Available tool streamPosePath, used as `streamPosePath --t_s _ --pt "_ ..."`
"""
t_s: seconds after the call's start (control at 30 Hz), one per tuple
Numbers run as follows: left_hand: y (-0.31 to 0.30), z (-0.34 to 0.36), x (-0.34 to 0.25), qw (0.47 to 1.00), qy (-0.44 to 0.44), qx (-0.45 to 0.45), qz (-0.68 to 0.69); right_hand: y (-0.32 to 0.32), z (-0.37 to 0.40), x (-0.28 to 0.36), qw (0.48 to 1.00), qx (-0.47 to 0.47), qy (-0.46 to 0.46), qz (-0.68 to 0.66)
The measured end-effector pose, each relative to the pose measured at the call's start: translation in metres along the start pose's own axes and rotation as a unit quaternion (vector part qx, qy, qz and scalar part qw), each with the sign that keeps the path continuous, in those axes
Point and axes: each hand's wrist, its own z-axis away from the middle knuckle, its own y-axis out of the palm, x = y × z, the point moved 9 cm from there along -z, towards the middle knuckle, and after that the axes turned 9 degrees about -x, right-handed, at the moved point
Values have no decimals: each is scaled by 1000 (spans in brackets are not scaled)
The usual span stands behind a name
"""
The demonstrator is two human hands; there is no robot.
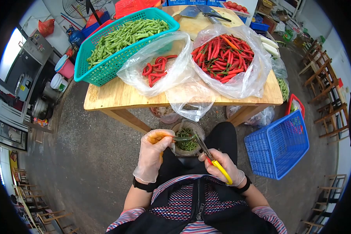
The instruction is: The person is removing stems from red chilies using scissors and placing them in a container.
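Note:
My left hand (154, 152), in a clear glove, pinches a thin dark green piece (182, 138), perhaps a pepper, pointing right. In my gloved right hand (222, 165) is a pair of scissors (221, 171) with yellow and red handles. Their blades reach up to the tip of the green piece. Below both hands, a container (199, 129) holds green stems or trimmings (188, 144). On the table, one plastic bag (261, 84) is full of red chillies (226, 58), and another bag (138, 80) holds fewer red chillies (156, 70).
The wooden table (124, 100) stands in front, with a teal basket (101, 75) of cut green beans (124, 39) at its left. A cleaver (190, 11) and a knife (216, 16) lie at the back. A blue crate (259, 152) is on the floor to the right.

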Motion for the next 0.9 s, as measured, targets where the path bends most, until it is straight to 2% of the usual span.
streamPosePath --t_s 0.13,0.2,0.23,0.3,0.37,0.4,0.47,0.5,0.57,0.6,0.67,0.7,0.77,0.83,0.9 --pt "3 6 -19 995 75 -5 -64 -6 2 5 997 -34 -15 65" --pt "6 10 -27 991 96 -7 -92 -13 2 4 978 -74 -43 191" --pt "9 13 -32 984 120 -11 -135 -13 2 5 978 -74 -43 191" --pt "11 16 -39 974 142 -16 -177 -16 2 13 951 -100 -78 284" --pt "17 20 -52 941 211 -12 -263 -16 2 21 940 -109 -109 305" --pt "17 20 -54 942 211 -13 -263 -16 3 28 928 -119 -141 325" --pt "27 26 -66 900 287 15 -327 -16 4 31 919 -124 -151 342" --pt "28 25 -67 900 287 15 -327 -16 5 34 910 -130 -162 359" --pt "37 31 -75 860 353 33 -368 -16 5 34 909 -127 -155 365" --pt "37 31 -77 860 353 33 -367 -16 6 34 908 -125 -149 371" --pt "49 42 -85 804 437 57 -399 -16 6 32 907 -121 -142 379" --pt "49 41 -85 804 437 57 -399 -17 6 30 905 -117 -135 385" --pt "53 48 -87 760 493 54 -420 -17 8 27 909 -118 -152 370" --pt "53 48 -85 758 500 57 -414 -17 9 25 912 -118 -169 355" --pt "52 48 -82 756 507 60 -410 -14 6 9 985 -64 -80 140"
